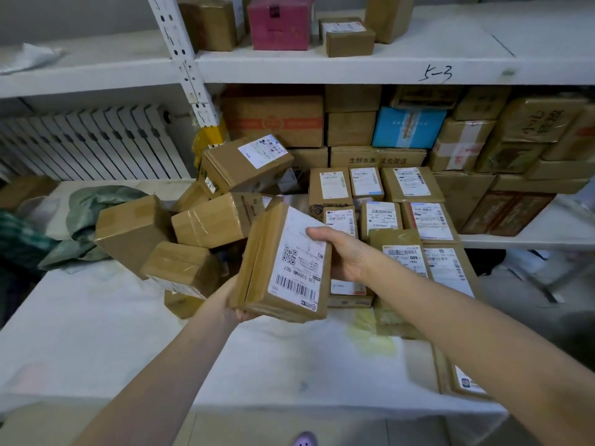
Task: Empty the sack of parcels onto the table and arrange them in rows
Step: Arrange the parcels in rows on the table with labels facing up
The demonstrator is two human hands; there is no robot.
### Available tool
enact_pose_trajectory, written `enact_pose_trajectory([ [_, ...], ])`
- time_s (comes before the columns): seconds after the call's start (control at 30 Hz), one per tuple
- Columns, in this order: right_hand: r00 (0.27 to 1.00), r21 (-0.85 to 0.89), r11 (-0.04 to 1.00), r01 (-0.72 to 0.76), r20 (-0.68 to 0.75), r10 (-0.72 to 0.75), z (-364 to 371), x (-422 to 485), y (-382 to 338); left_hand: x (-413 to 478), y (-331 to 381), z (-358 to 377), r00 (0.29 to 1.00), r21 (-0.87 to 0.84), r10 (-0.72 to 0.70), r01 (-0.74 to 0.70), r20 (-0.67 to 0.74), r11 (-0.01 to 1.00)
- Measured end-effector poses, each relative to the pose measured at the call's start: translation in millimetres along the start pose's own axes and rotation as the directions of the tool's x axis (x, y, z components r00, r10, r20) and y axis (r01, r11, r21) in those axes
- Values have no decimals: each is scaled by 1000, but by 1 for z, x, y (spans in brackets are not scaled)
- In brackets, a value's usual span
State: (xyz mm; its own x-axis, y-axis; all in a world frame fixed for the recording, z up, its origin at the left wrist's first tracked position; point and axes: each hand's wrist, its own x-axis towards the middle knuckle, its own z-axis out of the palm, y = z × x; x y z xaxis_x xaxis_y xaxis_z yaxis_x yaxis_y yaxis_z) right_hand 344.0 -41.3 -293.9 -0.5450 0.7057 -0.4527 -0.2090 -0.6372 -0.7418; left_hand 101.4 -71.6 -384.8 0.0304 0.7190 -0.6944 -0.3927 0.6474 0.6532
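Note:
I hold a brown cardboard parcel (283, 265) with a white barcode label above the white table (96, 333). My left hand (236, 309) supports its lower left corner from underneath, mostly hidden by the box. My right hand (341, 252) grips its right edge, thumb across the label. To the left lies a loose pile of parcels (193, 226), tumbled at odd angles. To the right, labelled parcels (386, 217) lie flat in neat rows. The crumpled green sack (93, 214) lies at the table's far left.
White metal shelving (354, 64) behind the table is stacked with cartons, a blue box (407, 127) and a pink box (278, 22). A radiator (87, 143) stands at back left. One labelled parcel (463, 378) lies near the table's front right edge.

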Motion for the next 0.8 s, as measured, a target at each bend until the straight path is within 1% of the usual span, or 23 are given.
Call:
enact_pose_trajectory([
  [0.03, 999, 22, 999, 28, -32, -27, 1, -2, -1, -45, 6, 33, 1000, -3, -12, 12, 26, 1000],
  [0.07, 996, 82, 995, 64, -69, -58, -1, -3, -2, -71, 11, 60, 993, -80, 8, 1, 114, 997],
  [0.1, 990, 163, 982, 99, -113, -81, -3, -3, -4, -83, 12, 70, 987, -147, 29, -6, 161, 989],
  [0.13, 983, 247, 960, 136, -153, -100, -6, -5, -5, -90, 11, 76, 981, -197, 87, -52, 174, 979],
  [0.17, 976, 296, 940, 168, -184, -116, -8, -9, -7, -89, 10, 77, 985, -235, 105, -70, 139, 969],
  [0.2, 972, 294, 938, 181, -201, -124, -10, -13, -7, -85, 8, 76, 974, -256, 162, -117, 160, 960],
  [0.23, 971, 250, 952, 174, -203, -124, -11, -16, -5, -83, 3, 82, 972, -213, 163, -126, 167, 969],
  [0.3, 981, 91, 988, 125, -162, -110, -15, -21, 4, -86, -6, 96, 968, -155, 186, -160, 171, 975],
  [0.37, 993, -50, 997, 58, -101, -63, -21, -25, 13, -87, -12, 108, 963, -210, 240, -211, 123, 955],
  [0.43, 999, -114, 993, 0, -40, -4, -30, -31, 16, -87, -15, 110, 965, -282, 255, -228, 61, 932],
  [0.47, 1000, -122, 992, -6, -24, 3, -36, -33, 15, -88, -15, 107, 966, -289, 249, -220, 69, 932],
  [0.53, 1000, -175, 985, 9, -16, -12, -50, -39, 12, -87, -17, 97, 974, -205, 197, -171, 112, 964],
  [0.6, 1000, -335, 942, 13, -11, -17, -58, -45, 11, -90, -20, 87, 981, -93, 123, -110, 153, 990],
  [0.7, 1000, -611, 791, -28, -15, 23, -58, -52, 15, -87, -23, 71, 978, 14, 59, -63, 198, 998],
  [0.73, 998, -657, 752, -51, -9, 60, -59, -54, 17, -88, -24, 69, 980, 55, 46, -58, 196, 997],
  [0.77, 995, -669, 741, -66, 6, 95, -60, -57, 19, -86, -26, 67, 978, 87, 39, -58, 203, 995],
  [0.8, 993, -655, 752, -78, 18, 118, -61, -58, 20, -85, -27, 66, 978, 116, 35, -60, 205, 991],
])
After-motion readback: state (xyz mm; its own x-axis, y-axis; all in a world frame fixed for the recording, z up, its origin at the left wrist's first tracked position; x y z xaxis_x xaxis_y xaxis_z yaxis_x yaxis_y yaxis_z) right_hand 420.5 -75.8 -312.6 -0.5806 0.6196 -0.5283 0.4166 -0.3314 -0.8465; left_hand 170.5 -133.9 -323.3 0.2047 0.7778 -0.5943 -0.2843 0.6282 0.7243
